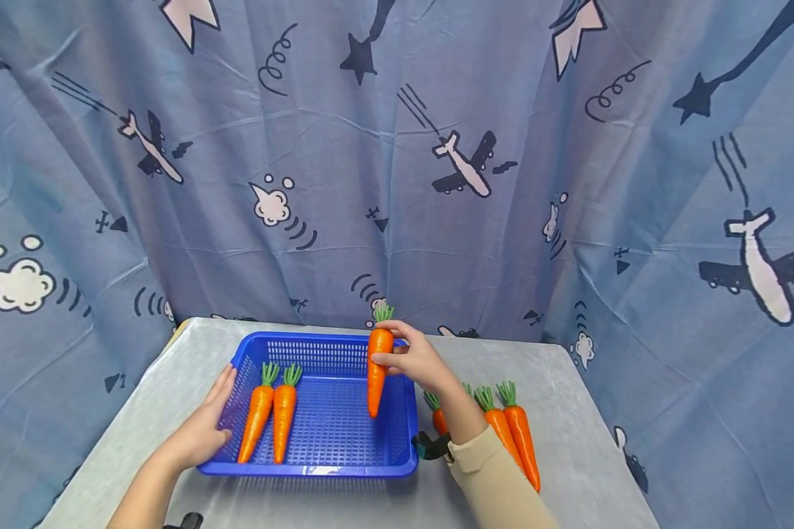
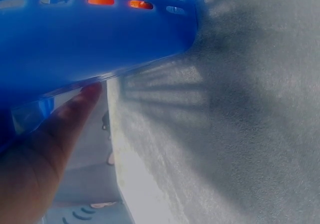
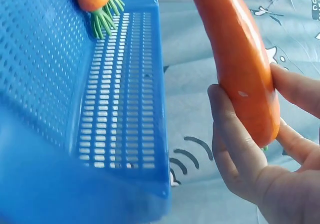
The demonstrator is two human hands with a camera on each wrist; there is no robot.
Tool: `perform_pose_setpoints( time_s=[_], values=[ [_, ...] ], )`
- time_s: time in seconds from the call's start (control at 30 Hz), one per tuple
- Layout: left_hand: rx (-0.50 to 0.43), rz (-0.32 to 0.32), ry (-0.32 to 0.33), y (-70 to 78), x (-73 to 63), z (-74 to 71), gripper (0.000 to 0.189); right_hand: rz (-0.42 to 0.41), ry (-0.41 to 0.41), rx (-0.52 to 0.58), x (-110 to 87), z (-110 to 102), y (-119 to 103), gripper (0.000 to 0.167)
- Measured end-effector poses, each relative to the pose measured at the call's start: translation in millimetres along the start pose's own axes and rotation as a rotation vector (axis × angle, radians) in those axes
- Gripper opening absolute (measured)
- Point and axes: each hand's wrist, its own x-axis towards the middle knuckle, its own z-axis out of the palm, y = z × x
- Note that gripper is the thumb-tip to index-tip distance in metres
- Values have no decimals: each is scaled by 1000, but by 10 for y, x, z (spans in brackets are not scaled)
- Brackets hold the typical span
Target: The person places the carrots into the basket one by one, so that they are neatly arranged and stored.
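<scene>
My right hand (image 1: 418,361) pinches an orange carrot (image 1: 376,371) near its top, between thumb and fingers. The carrot hangs upright over the right end of a blue plastic basket (image 1: 324,470), green stalks up and tip down. The right wrist view shows the fingers on both sides of this carrot (image 3: 245,68). Two more carrots lie side by side in the basket's left part, the outer carrot (image 1: 256,422) and the inner carrot (image 1: 284,422). Fingers straight, my left hand (image 1: 201,430) rests against the basket's left rim; in the left wrist view one finger (image 2: 90,93) touches the rim.
Right of the basket several carrots (image 1: 521,441) lie on the pale grey table (image 1: 569,441), partly hidden behind my right forearm. A blue curtain (image 1: 331,169) with printed planes hangs behind the table and along its sides.
</scene>
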Motion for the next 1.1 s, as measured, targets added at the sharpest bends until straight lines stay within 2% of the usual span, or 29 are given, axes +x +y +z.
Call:
perform_pose_setpoints(
  time_s=[0.33, 0.6, 0.8, 0.97, 1.1],
  values=[
    [14, -17, -9, -1, -19, 30, 101, -12, -45, 59, 137, 208, 50, 54],
    [-1, -13, 3, 22, -15, -2, 101, -19, -135, 57, 232, 372, 34, 55],
    [-26, -2, -5, 7, -33, 23, 101, 26, -127, 41, 260, 502, 43, 54],
    [-30, 8, 10, -12, -64, 1, 101, 52, -133, 82, 322, 642, 50, 54],
    [-29, 30, 14, -2, -36, 4, 101, 65, -144, 75, 369, 726, 34, 53]
  ],
)
